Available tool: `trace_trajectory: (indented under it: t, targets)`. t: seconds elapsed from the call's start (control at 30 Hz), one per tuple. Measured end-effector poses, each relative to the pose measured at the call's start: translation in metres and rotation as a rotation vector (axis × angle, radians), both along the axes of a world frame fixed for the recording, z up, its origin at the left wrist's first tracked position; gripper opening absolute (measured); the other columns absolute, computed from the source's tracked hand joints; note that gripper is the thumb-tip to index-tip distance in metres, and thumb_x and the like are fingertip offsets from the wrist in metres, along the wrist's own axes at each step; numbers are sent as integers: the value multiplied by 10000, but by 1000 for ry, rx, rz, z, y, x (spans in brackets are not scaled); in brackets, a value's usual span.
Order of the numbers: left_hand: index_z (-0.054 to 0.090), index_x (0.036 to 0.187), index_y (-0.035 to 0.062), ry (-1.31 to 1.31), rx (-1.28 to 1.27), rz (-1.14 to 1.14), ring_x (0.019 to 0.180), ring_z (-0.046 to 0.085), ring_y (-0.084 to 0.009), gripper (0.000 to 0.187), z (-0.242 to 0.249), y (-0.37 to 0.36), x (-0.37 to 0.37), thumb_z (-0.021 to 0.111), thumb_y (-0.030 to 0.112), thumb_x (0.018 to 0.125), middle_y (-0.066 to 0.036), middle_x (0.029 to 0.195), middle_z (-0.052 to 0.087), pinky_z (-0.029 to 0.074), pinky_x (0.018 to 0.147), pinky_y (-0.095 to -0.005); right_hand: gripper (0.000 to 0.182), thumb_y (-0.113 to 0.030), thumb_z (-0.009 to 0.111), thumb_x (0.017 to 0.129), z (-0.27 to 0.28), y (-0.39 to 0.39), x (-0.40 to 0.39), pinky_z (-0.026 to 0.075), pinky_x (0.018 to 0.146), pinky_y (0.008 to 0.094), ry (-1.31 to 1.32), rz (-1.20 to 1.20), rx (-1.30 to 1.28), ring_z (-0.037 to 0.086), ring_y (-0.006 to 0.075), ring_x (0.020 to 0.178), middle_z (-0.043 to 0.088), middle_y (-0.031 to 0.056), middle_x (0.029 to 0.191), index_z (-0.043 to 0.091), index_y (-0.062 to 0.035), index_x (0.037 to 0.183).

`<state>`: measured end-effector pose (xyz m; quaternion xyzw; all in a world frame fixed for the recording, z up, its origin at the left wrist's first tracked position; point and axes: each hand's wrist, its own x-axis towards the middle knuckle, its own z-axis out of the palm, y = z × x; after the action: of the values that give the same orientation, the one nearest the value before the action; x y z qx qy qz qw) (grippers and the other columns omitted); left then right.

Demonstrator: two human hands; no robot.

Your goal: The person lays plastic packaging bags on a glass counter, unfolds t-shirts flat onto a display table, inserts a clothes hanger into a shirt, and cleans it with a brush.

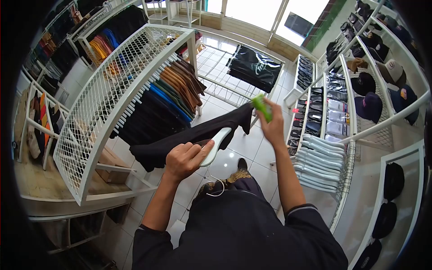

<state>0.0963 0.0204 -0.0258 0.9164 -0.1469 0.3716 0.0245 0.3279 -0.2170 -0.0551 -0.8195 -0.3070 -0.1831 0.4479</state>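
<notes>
My left hand (183, 159) is wrapped round a white hanger (219, 140), its metal hook pointing down toward my body. A black garment (180, 137) hangs from that hanger and stretches out in front of me, one end rising to the right. My right hand (273, 122) is closed on a bright green hand-held tool (262, 108), smeared by motion, whose kind I cannot tell. The tool's tip overlaps the garment's raised right end in this view.
At left stands a white mesh rack (130, 58) of hung shirts (175, 87). Black packaged garments (254, 67) lie on a wire table ahead. White hangers (319, 164) are stacked on the right, below shelves with caps (368, 107). White floor tiles (252, 146) lie underfoot.
</notes>
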Motion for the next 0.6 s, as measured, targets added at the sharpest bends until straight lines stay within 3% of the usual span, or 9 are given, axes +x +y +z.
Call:
trace_trajectory:
  t: [0.03, 0.13, 0.2, 0.27, 0.37, 0.43, 0.47, 0.57, 0.6]
  targets:
    - [713, 1294, 113, -7, -8, -8, 572, 485, -86, 485, -2, -2, 2, 708, 131, 809, 40, 681, 441, 413, 515, -262, 466, -184, 789, 874, -5, -9, 10, 510, 927, 442, 33, -253, -145, 632, 379, 1051, 635, 173, 1101, 627, -49, 1290]
    - [713, 1297, 118, 9, -32, 3, 570, 482, -87, 496, 0, -8, 8, 721, 132, 800, 41, 680, 433, 412, 517, -263, 433, -167, 765, 893, 7, -22, 9, 505, 929, 434, 211, -428, -93, 633, 373, 1068, 636, 178, 1131, 627, -38, 1284]
    - [713, 1296, 120, 6, -35, 0, 568, 481, -87, 499, -3, -12, 14, 726, 130, 797, 42, 680, 433, 411, 515, -263, 438, -162, 766, 892, 31, -17, -17, 505, 936, 433, 11, -73, 33, 632, 366, 1087, 633, 186, 1174, 626, -44, 1289]
    - [714, 1296, 122, 1, -31, -13, 567, 479, -87, 503, -3, -17, 21, 731, 128, 793, 42, 681, 432, 410, 514, -264, 469, -172, 789, 874, 50, -7, -39, 503, 962, 433, -9, 232, 31, 629, 358, 1120, 626, 182, 1198, 627, -53, 1298]
    - [714, 1294, 121, 25, -13, -30, 565, 479, -89, 509, 0, -23, 31, 738, 132, 786, 41, 685, 442, 408, 512, -266, 522, -186, 817, 843, 56, -1, -48, 512, 956, 456, 45, 343, -64, 622, 390, 1107, 620, 180, 1191, 625, -81, 1316]
    - [714, 1294, 121, 4, -25, -26, 560, 476, -91, 513, 1, -28, 37, 739, 133, 781, 40, 686, 444, 405, 509, -267, 525, -209, 808, 858, 29, -8, -6, 519, 935, 453, -192, 252, -45, 627, 395, 1094, 614, 184, 1181, 607, -91, 1328]
    - [714, 1294, 121, 3, -26, -20, 560, 476, -91, 513, 0, -30, 40, 739, 133, 781, 40, 686, 444, 405, 509, -267, 505, -218, 790, 872, 8, -14, 21, 520, 934, 451, -139, 173, 31, 627, 400, 1085, 615, 188, 1168, 603, -87, 1323]
    - [713, 1294, 121, 27, -28, 8, 569, 483, -98, 515, -6, -40, 45, 738, 147, 780, 35, 686, 441, 410, 516, -273, 437, -217, 741, 907, -38, -42, 83, 517, 895, 459, 120, -347, -281, 641, 396, 1049, 608, 210, 1116, 614, -58, 1294]
    - [713, 1292, 122, 42, -43, 20, 578, 490, -103, 511, -4, -42, 49, 733, 155, 782, 33, 689, 444, 414, 520, -277, 427, -212, 743, 905, -23, -40, 78, 513, 904, 455, 154, -338, -130, 639, 392, 1050, 617, 207, 1120, 622, -54, 1283]
